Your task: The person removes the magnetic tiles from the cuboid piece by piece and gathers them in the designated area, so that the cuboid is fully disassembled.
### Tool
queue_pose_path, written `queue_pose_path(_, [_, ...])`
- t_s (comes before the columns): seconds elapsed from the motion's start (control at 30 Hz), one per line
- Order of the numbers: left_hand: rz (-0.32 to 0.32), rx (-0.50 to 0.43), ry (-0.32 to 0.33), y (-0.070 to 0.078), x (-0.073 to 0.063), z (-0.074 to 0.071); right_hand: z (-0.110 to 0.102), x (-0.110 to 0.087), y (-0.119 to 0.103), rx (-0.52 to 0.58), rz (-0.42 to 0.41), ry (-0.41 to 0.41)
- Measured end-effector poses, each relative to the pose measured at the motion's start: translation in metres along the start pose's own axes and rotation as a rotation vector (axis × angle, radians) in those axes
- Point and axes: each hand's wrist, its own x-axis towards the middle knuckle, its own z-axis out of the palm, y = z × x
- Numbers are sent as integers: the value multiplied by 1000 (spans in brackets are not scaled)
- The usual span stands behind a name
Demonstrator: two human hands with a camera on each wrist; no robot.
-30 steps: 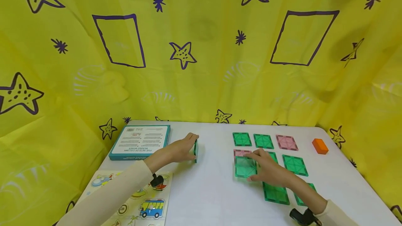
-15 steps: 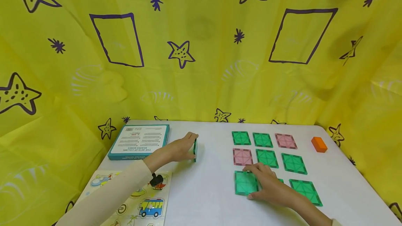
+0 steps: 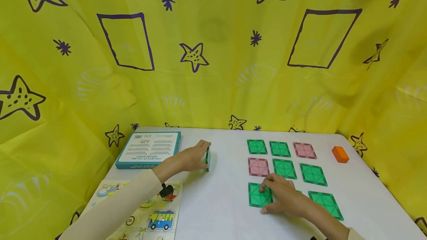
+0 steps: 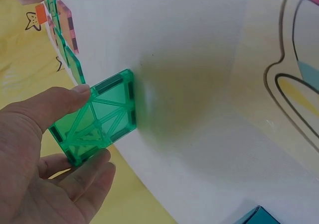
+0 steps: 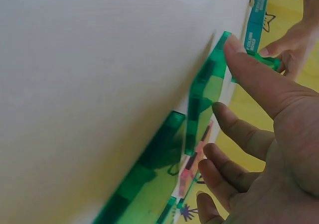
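In the head view my left hand (image 3: 191, 157) holds a green see-through magnetic tile (image 4: 97, 117) on edge, its lower edge at the white table. The left wrist view shows the thumb on one edge and the fingers below the opposite edge. My right hand (image 3: 283, 195) is over another green magnetic tile (image 3: 256, 195), which lies flat at the near left corner of a grid of tiles. Its thumb is at the near edge and a bent index finger touches the upper face. A green tile beside it is mostly hidden under this hand.
Green tiles (image 3: 313, 174) and pink tiles (image 3: 258, 167) lie in rows on the white table (image 3: 223, 210). An orange block (image 3: 340, 154) stands at far right. A teal-edged box (image 3: 150, 149) and a vehicle picture board (image 3: 161, 220) lie at left. Yellow patterned cloth (image 3: 220, 84) surrounds the table.
My right hand has brought its tile toward me, off the pink tile, and laid it flat on the table. Its index finger has since slid onto the tile's face. The left hand stays put.
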Motion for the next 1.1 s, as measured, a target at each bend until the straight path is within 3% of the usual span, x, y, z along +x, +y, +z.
queue_pose_path(0.23, [6, -6, -6, 4, -1, -3, -10, 7, -8, -46, -27, -25])
queue_pose_path(0.37, [-2, 7, -10, 6, 0, -5, -11, 22, -16, -55, 6, -52])
queue_pose_path(0.5, [-11, 14, -16, 7, -1, -4, -3, 50, -28, -37, 37, -55])
queue_pose_path(0.9, [9, 40, 4, 5, -1, 0, 32, 147, -69, 161, 1, -55])
queue_pose_path(1.1, [33, 34, 6, 3, -3, -2, 39, 174, -80, 256, -25, -38])
